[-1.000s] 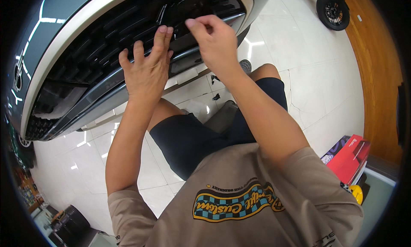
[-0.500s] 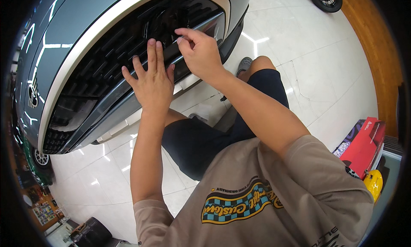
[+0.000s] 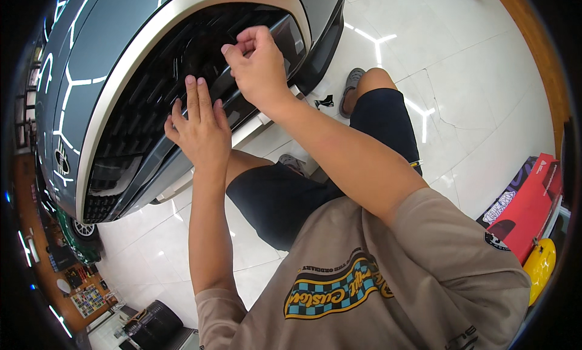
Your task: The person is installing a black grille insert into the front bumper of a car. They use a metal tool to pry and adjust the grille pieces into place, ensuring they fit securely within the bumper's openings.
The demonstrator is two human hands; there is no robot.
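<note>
From afar I saw the left hand [image 3: 203,131] loosely spread, gripping nothing, fingertips on the black grille [image 3: 142,92]; the right hand [image 3: 259,68] was pinched before it, whether on anything I couldn't tell. A black scrap [image 3: 327,100] lay near one shoe [image 3: 353,82]. Set in the car's [image 3: 85,59] front, the grille stretched lengthwise from lower left to upper right.

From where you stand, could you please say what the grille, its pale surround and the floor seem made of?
Grille: probably glossy black plastic, judging by its sharp highlights. Pale surround: satin, painted plastic or metal, its sheen soft. Floor: likely polished ceramic or stone tile, with joints and lamp reflections.
</note>
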